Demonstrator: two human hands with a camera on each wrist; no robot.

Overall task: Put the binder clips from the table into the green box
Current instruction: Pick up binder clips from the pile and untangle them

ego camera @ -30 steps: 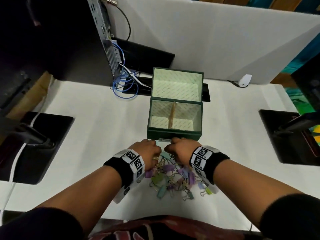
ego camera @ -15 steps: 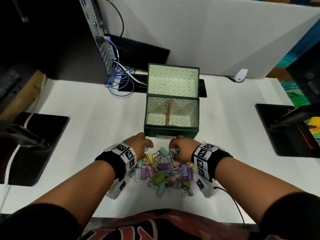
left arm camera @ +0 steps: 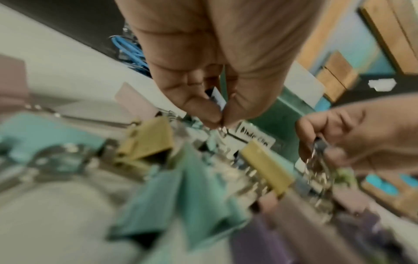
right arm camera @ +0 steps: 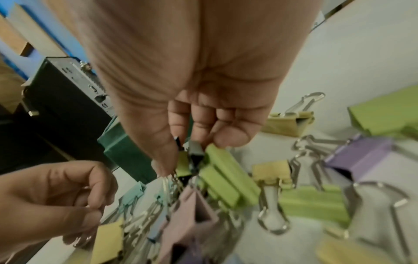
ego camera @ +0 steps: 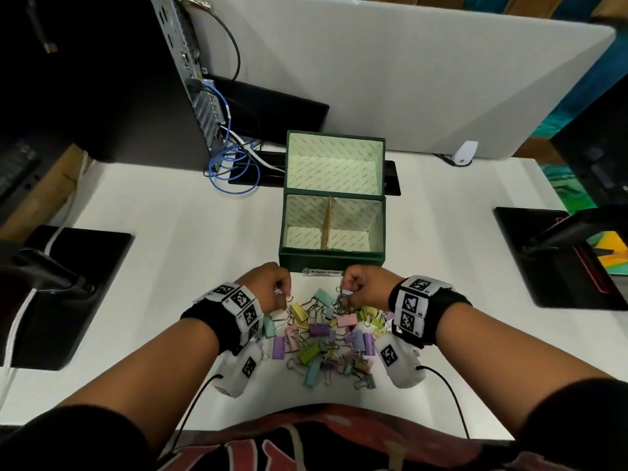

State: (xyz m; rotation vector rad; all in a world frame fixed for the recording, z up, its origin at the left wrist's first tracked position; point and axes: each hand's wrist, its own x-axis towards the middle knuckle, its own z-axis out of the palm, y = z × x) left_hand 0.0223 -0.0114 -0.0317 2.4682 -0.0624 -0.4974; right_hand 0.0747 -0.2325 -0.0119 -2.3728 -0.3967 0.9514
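Note:
A pile of pastel binder clips (ego camera: 326,338) lies on the white table (ego camera: 163,239) just before the open green box (ego camera: 331,258), which has a wooden divider (ego camera: 327,222) and its lid (ego camera: 334,164) folded back. My left hand (ego camera: 272,285) hovers over the pile's left far edge and pinches a small clip (left arm camera: 218,100) by its wire handle. My right hand (ego camera: 360,283) is over the pile's far right edge. It pinches a dark grey clip (right arm camera: 195,152), and a tangle of clips (right arm camera: 217,171) hangs from it by their wires.
A white label (ego camera: 322,272) lies against the box front. A computer tower (ego camera: 142,73) with blue cables (ego camera: 234,171) stands at the back left. Black stands (ego camera: 64,294) (ego camera: 557,256) flank the work area. A grey partition (ego camera: 390,76) closes the back.
Both hands moved apart from the pile's middle to its far corners and lifted a little, each now pinching clips. The pile is uncovered between them.

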